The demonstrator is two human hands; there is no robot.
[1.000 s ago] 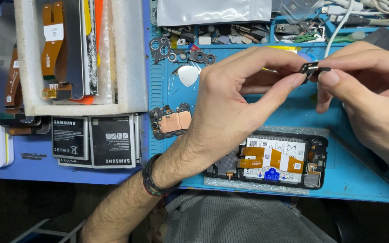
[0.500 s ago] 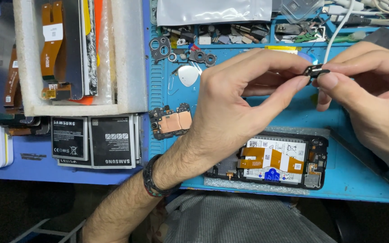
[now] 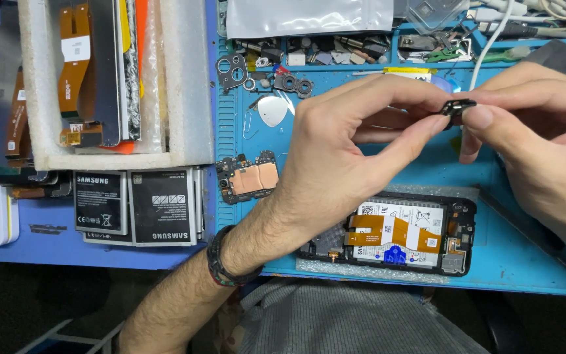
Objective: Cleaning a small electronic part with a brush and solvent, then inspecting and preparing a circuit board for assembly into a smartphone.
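Note:
Both my hands meet above the blue work mat (image 3: 440,174), pinching one small black phone part (image 3: 456,108) between fingertips. My left hand (image 3: 342,157) grips it from the left with thumb and forefinger. From the right, my right hand (image 3: 532,141) holds its other end. Below them lies an opened phone (image 3: 394,233) with its back off, showing orange flex cables and a white-labelled battery. A small circuit board (image 3: 247,178) with a copper shield rests on the mat to the left of my left wrist.
A white foam tray (image 3: 185,85) of screens and flex parts stands at upper left. Black phone batteries (image 3: 135,206) lie below it. Camera rings, a white pick (image 3: 272,110), screws and small parts fill the mat's back compartments. A silver bag (image 3: 309,16) and white cables (image 3: 492,36) lie behind.

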